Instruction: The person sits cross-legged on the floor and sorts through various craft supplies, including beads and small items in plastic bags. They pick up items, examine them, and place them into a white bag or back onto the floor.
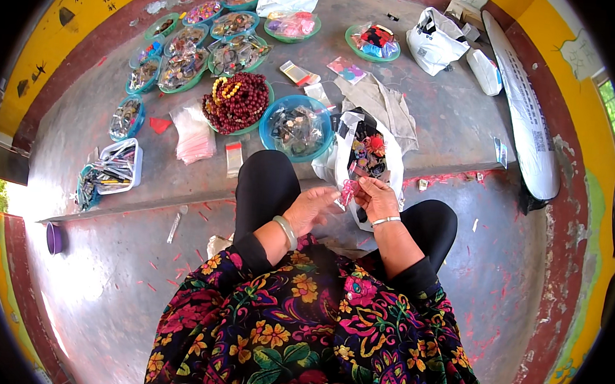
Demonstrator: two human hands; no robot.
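The right hand (378, 201) pinched the right edge of a small pink packet (348, 193) between thumb and fingers, while the fingertips of the left hand (305, 210) gripped its left edge. The packet was held up between the two hands, in front of the knees; what lay inside it was too small to tell. Just beyond the fingers, a white bag (395, 155) stood open, with a red flower-like piece (375, 145) showing among dark things. Left of the bag, close beside it, sat a blue basin (265, 128) full of small clear packets (298, 130). Past that lay a heap of dark red beads (239, 105) with some yellow ones. Farther left were a stack of clear plastic sleeves (193, 134) and a white tray (138, 166) of pens (116, 170).
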